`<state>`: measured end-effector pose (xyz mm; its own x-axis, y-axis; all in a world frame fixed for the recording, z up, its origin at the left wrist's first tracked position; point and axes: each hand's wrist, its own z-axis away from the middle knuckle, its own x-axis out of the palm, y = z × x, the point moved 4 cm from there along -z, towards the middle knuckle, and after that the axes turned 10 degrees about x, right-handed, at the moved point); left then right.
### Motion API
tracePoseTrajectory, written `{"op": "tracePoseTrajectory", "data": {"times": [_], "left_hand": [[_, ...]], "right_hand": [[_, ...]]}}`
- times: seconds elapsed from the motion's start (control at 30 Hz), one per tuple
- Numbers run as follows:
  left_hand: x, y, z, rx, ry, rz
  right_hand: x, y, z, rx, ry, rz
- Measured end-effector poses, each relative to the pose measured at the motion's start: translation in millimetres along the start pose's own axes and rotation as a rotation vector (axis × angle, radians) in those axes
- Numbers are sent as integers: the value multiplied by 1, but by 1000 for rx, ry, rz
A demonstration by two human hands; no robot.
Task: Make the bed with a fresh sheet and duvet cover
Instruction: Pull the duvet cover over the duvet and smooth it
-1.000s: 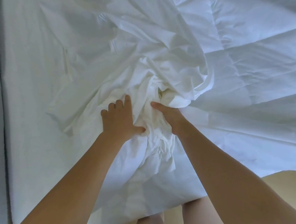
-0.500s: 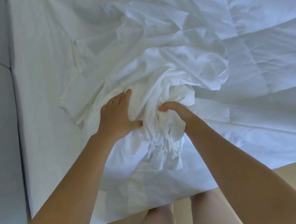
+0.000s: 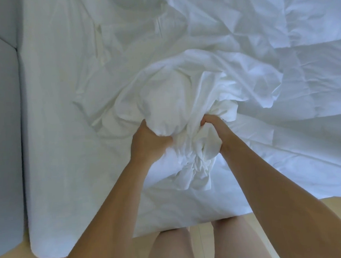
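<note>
Both hands bunch the cover at the bed's foot

Left hand [image 3: 149, 141] and right hand [image 3: 215, 126] clench fingers on the crumpled white cotton duvet cover [image 3: 184, 100]; soft, light, limp, it likely handles best gripped by gathered folds between them.

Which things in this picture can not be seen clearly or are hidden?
Head view only:
- Fingers of the left hand and right hand: buried in the bunched white fabric.
- Whether that fabric is sheet or duvet cover: all white, cannot tell.
- Far and right parts of the bed: cut off by the picture edges.
- Mattress surface: covered by cloth.
- Feet: hidden behind the legs and forearms.
</note>
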<state>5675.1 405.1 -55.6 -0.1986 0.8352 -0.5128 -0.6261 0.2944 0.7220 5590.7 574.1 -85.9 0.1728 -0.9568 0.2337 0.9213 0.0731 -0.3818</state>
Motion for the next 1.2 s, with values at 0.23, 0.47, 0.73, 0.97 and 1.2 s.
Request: {"op": "tracePoseTrajectory", "data": {"times": [0.23,0.47,0.73,0.97,1.2], "left_hand": [[-94,34,-24,111,115,-456],[-112,9,-35,6,116,-467],[-67,-13,-25,-13,147,-332],[-39,8,-32,2,142,-327],[-74,-13,-25,22,271,-407]], "right_hand": [[16,-2,34,-10,-246,2],[-34,28,51,-44,-120,-79],[12,51,33,61,-267,-17],[66,59,8,105,-148,387],[25,34,6,5,-99,167]]}}
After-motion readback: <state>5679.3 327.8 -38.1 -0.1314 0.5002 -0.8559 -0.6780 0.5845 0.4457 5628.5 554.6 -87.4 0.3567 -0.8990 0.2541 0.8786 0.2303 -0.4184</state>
